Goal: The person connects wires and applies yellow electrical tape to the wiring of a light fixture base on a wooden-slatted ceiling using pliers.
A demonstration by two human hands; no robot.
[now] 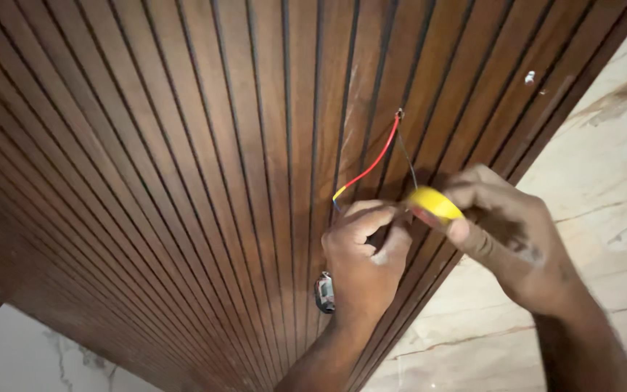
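Tape roll [435,204] is gripped in the closed right hand [506,239] against the panel [183,181]; wire [369,168] is pinched near its end by the left hand [363,258].

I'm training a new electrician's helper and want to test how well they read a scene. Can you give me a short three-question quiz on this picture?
1. True or false: the right hand holds a yellow roll of tape.
2. Which wire is pinched at the left hand?
A. the red wire, which has a yellow band near its end
B. the thin dark wire
C. a green wire
3. Where do both wires come out from?

Key
1. True.
2. A.
3. From a small hole in the slatted wooden panel, above the hands.
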